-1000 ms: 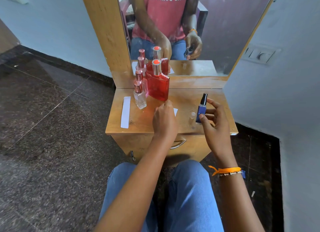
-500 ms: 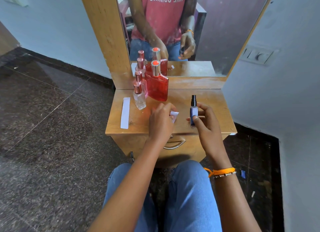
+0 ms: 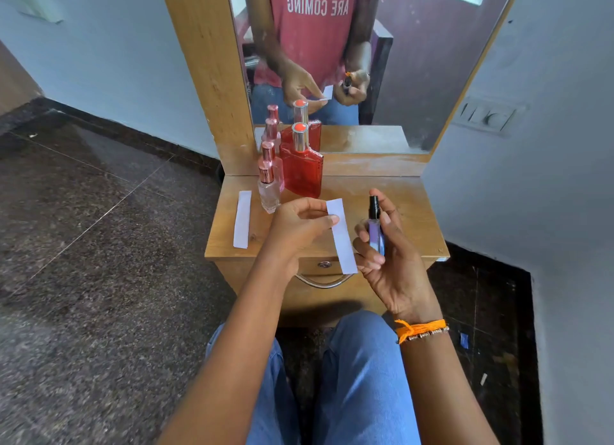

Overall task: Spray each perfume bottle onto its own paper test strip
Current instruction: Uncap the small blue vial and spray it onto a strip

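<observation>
Head view, looking down past a seated person's knees at a small wooden bench set under a mirror. Her left hand pinches a white paper test strip near its upper end, thumb and fingertips closed on it, and holds it in the air above the bench's front edge. The strip's long axis runs from far to near, tilted a little to the right at its lower end. Her right hand grasps a small purple spray bottle upright, fingers wrapped round its body, the black nozzle at the top and the forefinger raised beside it. Bottle and strip are just beside each other, the strip lying to the left of the bottle, its lower end close to the right hand's fingertips. Judging from this, the spray must go leftward across that short gap; whether the nozzle opening faces the paper cannot be told. At the bench's back left stand a red bottle and two pink-capped bottles, with a second strip lying flat to their left.
</observation>
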The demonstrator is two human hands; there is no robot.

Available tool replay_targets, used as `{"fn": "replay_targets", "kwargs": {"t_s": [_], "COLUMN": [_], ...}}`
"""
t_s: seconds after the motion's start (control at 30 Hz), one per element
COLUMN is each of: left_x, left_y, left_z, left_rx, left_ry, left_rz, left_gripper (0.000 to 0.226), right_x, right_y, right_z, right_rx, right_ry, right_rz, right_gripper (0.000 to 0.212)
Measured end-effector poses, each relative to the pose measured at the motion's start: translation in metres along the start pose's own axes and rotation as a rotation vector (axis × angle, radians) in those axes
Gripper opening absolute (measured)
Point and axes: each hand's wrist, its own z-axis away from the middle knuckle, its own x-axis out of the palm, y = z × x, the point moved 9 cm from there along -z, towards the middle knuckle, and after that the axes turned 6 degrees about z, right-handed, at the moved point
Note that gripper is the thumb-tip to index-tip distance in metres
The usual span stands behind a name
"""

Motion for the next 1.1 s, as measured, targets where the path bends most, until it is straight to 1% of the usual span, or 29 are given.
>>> {"fn": "replay_targets", "kwargs": {"t_s": [0.07,0.17,0.27,0.4,0.47,0.5,0.53,0.63,0.67,0.73,0.8,0.87,1.1], "left_x": [0.0,0.0,-0.001,-0.003,-0.003,-0.002,-0.002,-0.001,0.0,0.001,0.004,0.007,0.013], "left_y": [0.001,0.002,0.002,0.002,0.002,0.002,0.002,0.002,0.001,-0.001,-0.003,-0.005,-0.012], "left_z": [0.003,0.006,0.009,0.01,0.01,0.01,0.011,0.012,0.011,0.011,0.011,0.01,0.011], "left_rx": [-0.015,-0.027,-0.034,-0.043,-0.048,-0.053,-0.057,-0.073,-0.081,-0.099,-0.113,-0.117,-0.15], "left_ry": [0.004,0.005,0.016,0.026,0.019,0.013,0.007,0.002,0.005,0.005,-0.005,-0.018,-0.03], "left_rz": [0.027,0.048,0.043,0.035,0.034,0.03,0.024,0.025,0.032,0.042,0.051,0.07,0.112], "left_gripper": [0.015,0.013,0.012,0.011,0.011,0.011,0.011,0.015,0.015,0.015,0.014,0.014,0.012], "right_x": [0.004,0.005,0.002,0.001,-0.003,-0.006,-0.009,-0.006,0.001,0.016,0.024,0.027,0.027], "right_y": [0.001,0.002,0.003,0.003,0.001,-0.002,-0.007,-0.036,-0.043,-0.048,-0.046,-0.042,-0.033], "right_z": [0.0,0.001,0.003,0.004,0.004,0.004,0.005,0.007,0.007,0.003,-0.003,-0.007,-0.013], "right_rx": [-0.003,-0.007,-0.01,-0.003,-0.034,-0.061,-0.1,-0.299,-0.371,-0.459,-0.475,-0.475,-0.47], "right_ry": [-0.052,-0.068,-0.055,-0.047,0.003,0.046,0.096,0.259,0.267,0.227,0.164,0.117,0.063], "right_rz": [-0.027,-0.003,0.011,-0.037,0.025,0.127,0.294,1.006,1.204,1.482,1.617,1.684,1.735], "right_gripper": [0.035,0.034,0.034,0.032,0.03,0.029,0.03,0.042,0.046,0.048,0.048,0.047,0.041]}}
